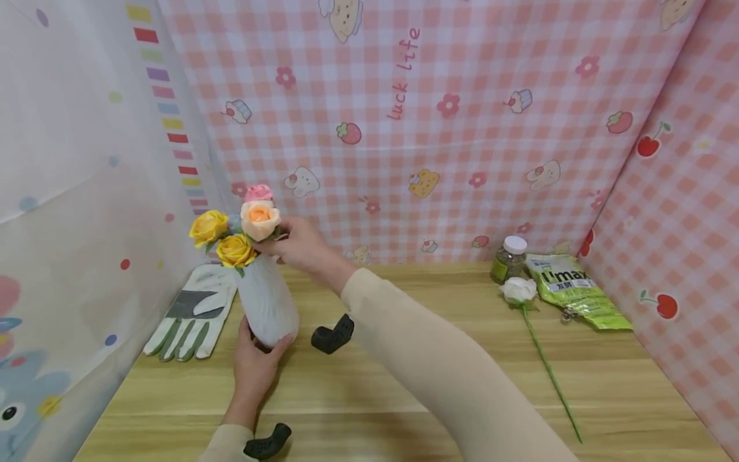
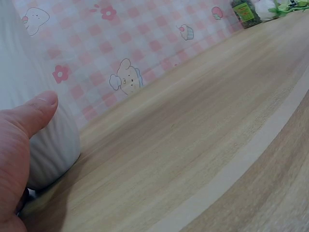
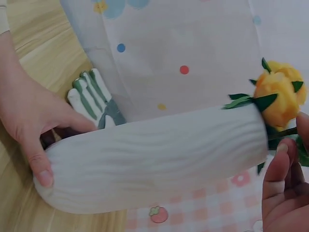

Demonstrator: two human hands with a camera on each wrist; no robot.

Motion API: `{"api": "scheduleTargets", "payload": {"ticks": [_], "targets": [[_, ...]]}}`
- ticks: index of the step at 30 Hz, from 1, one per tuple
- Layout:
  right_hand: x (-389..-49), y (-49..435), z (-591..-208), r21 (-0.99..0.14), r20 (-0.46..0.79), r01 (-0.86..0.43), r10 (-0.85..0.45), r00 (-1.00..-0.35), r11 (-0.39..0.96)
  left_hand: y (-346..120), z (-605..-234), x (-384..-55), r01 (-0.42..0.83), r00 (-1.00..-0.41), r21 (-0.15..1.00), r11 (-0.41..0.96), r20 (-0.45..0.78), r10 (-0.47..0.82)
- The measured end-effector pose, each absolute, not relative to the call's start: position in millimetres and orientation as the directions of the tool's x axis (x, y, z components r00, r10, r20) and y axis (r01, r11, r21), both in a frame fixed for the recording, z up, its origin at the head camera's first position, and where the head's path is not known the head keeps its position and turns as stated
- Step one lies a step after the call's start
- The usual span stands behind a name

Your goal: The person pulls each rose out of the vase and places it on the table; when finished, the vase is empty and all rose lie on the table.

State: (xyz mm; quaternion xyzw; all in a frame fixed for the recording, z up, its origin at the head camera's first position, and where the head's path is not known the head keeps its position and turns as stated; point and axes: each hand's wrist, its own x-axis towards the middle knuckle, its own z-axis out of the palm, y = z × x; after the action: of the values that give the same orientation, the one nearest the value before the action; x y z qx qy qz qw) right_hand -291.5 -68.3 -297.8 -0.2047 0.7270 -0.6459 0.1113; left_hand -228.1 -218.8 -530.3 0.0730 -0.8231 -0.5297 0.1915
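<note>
A white ribbed vase (image 1: 268, 301) stands on the wooden table, leaning a little in the head view. My left hand (image 1: 256, 369) grips it low down, thumb (image 2: 41, 108) against its side. Up at the mouth, my right hand (image 1: 303, 249) pinches a thin green stem (image 3: 288, 132), seemingly that of the peach rose (image 1: 260, 221). Two yellow roses (image 1: 235, 250), a pink rose (image 1: 258, 192) and a partly hidden bluish flower (image 1: 234, 222) crowd around it. The stems' lower ends are hidden inside the vase.
A white-and-green work glove (image 1: 193, 311) lies left of the vase. At the right are a white rose (image 1: 519, 292) with a long stem, a lidded jar (image 1: 509, 260) and a green bag (image 1: 577, 292). Patterned cloth walls (image 1: 439, 147) enclose the table.
</note>
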Motion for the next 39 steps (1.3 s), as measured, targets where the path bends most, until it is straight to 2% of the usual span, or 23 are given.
{"api": "scheduleTargets", "payload": {"ticks": [12,21,30,36,39], "targets": [[-291,-53,-283,-0.957,0.288,-0.257,-0.442,-0.849,-0.13,-220,-533,-229,0.08,-0.912,0.887,0.456,0.249,-0.325],[-288,-49,-293,-0.965,0.227,-0.262,-0.423,-0.877,0.026,-219,-530,-228,0.08,-0.91,0.88,0.469,0.256,-0.325],[-289,-45,-293,-0.88,0.269,-0.394,-0.403,-0.875,0.266,-217,-532,-228,0.067,-0.914,0.888,0.456,0.238,-0.329],[-289,-37,-283,-0.833,0.418,-0.508,-0.349,-0.839,0.222,-217,-530,-227,0.085,-0.91,0.891,0.446,0.252,-0.329],[-287,-30,-280,-0.833,0.438,-0.513,-0.319,-0.84,0.208,-218,-529,-227,0.092,-0.906,0.887,0.453,0.263,-0.331]]}}
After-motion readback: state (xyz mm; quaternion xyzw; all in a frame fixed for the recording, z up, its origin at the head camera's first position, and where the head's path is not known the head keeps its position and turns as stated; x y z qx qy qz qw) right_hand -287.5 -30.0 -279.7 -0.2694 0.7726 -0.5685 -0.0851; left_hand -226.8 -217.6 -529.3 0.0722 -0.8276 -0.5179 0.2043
